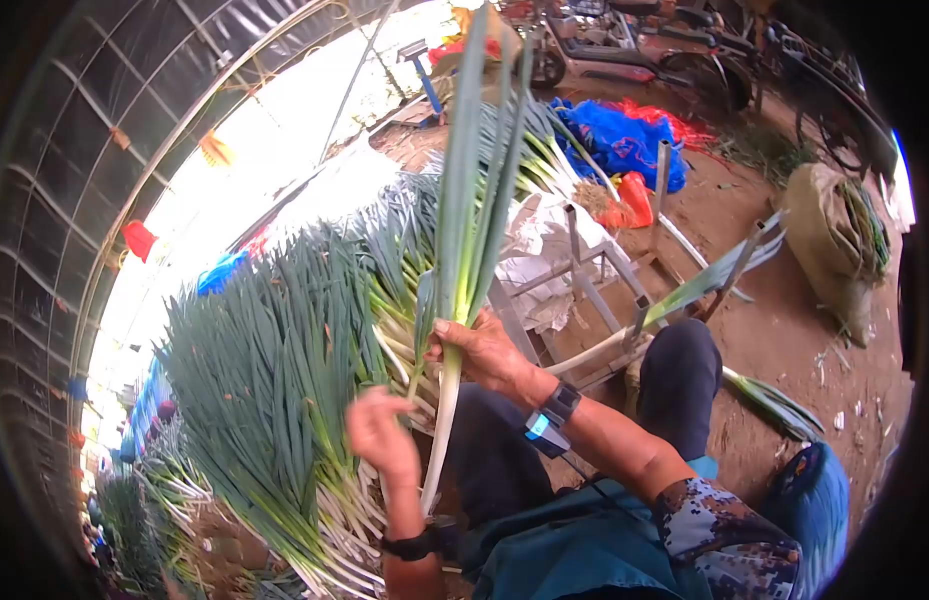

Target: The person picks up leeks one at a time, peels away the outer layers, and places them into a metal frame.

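Observation:
My right hand point(484, 352) is closed around the stalk of a large green onion point(446, 410), thumb across it. Its broad green leaves point(466, 200) rise upward, and its white stem points down between my knees. Just below and to the left, my left hand point(382, 432) is blurred by motion, its fingers curled beside the white stem. A drooping leaf point(420, 340) hangs near those fingers; whether they pinch it is unclear. Left of both hands lies a big heap of green onions point(274, 370), white ends toward me.
A metal frame point(594, 270) stands ahead, with a single green onion point(684, 295) across it. Another onion point(774, 402) lies on the dirt floor at right. Beyond are a blue net point(619, 140), a stuffed sack point(829, 240) and parked scooters point(634, 50).

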